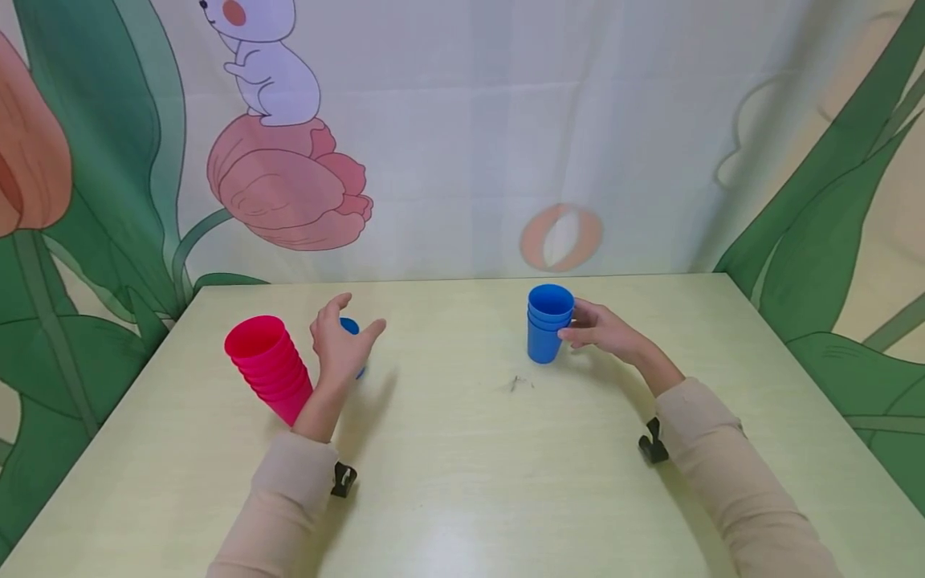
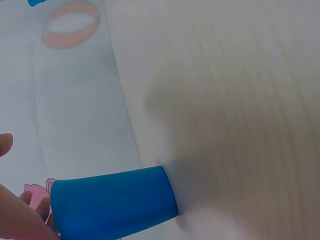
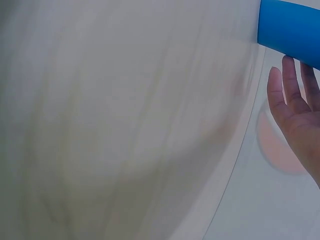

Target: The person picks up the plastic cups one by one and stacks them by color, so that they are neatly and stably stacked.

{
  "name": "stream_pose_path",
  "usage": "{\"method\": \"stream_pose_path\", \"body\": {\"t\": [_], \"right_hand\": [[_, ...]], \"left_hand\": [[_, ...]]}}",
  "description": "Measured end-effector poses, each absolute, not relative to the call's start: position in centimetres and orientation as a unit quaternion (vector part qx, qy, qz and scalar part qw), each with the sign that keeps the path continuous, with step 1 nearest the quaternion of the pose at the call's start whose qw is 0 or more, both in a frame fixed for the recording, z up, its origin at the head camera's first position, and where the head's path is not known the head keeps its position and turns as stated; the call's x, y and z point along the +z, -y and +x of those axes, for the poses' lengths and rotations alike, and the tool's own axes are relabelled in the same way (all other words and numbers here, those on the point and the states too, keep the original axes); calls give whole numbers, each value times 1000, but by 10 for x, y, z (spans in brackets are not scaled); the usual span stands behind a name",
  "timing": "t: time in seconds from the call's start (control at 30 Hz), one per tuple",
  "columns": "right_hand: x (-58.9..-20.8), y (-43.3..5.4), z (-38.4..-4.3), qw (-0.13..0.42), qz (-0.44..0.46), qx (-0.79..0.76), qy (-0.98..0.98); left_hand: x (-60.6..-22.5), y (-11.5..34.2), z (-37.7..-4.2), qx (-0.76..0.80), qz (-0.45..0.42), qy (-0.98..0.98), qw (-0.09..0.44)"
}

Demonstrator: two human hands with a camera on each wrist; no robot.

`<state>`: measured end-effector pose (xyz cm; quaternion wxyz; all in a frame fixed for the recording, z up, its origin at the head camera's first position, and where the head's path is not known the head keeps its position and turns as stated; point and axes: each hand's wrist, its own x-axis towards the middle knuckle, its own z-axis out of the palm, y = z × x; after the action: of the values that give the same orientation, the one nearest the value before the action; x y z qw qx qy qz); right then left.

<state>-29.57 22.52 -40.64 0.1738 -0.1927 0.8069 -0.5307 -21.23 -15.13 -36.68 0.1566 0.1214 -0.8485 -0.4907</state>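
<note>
In the head view my right hand [image 1: 603, 331] is at the right side of a stack of nested blue cups [image 1: 543, 343], thumb in front and fingers behind. Its lower fingers stretch loosely along the blue cup side [image 3: 290, 32] in the right wrist view; the index finger and thumb are out of that frame. On the left, my left hand [image 1: 340, 345] has thumb and fingers spread wide around an upright blue cup [image 2: 112, 204]. The hand mostly hides this cup in the head view. Beside the left wrist leans a stack of nested red cups [image 1: 263, 361].
The pale table [image 1: 448, 449] ends at a patterned curtain [image 1: 462, 160] behind the cups. A small dark mark [image 1: 515, 384] lies on the tabletop in front of the blue stack. A black clip-like device [image 1: 654, 443] sits at the right cuff.
</note>
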Motion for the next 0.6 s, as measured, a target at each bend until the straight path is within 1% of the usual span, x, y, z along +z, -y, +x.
{"method": "stream_pose_path", "body": {"t": [0.17, 0.43, 0.6], "right_hand": [[-407, -224, -296, 176, -196, -535, -802], [-406, -225, -294, 175, -198, -538, -801], [-406, -226, -294, 173, -204, -536, -801]], "left_hand": [[-368, 152, -213, -494, 119, 846, 162], [-370, 155, -214, -457, 150, 854, 197], [-373, 158, -217, -460, 181, 849, 187]]}}
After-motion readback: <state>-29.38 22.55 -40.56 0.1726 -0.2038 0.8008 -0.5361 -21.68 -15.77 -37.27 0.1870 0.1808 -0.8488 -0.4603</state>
